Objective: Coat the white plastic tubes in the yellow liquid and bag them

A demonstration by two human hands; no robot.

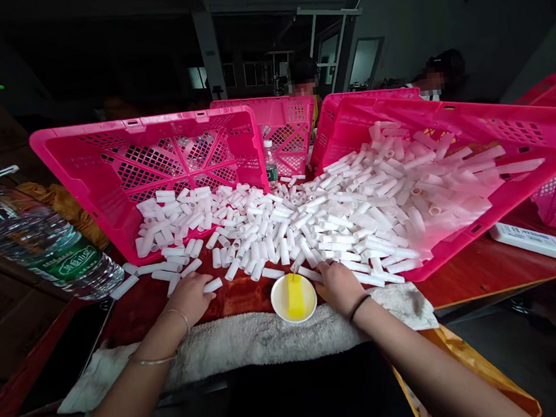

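Note:
My left hand (191, 300) is closed near the table's front edge, with a short white tube (213, 285) sticking out of its fingers to the right. Between my two hands sits a small white bowl (278, 305) holding a yellow block, possibly a sponge (295, 296). My right hand (340, 286) is just right of the bowl, its fingers curled around the end of another white tube (309, 273). Its fingertips are partly hidden by the back of the hand. A large pile of loose white tubes (280, 228) spreads over the table beyond both hands.
Two pink crates lie tipped toward me, a left crate (94, 187) and a right crate (536, 134), both with tubes spilling out. A big water bottle (61, 255) stands left. A grey towel (252, 345) lines the front edge. A white box (537, 242) lies right. People sit beyond the crates.

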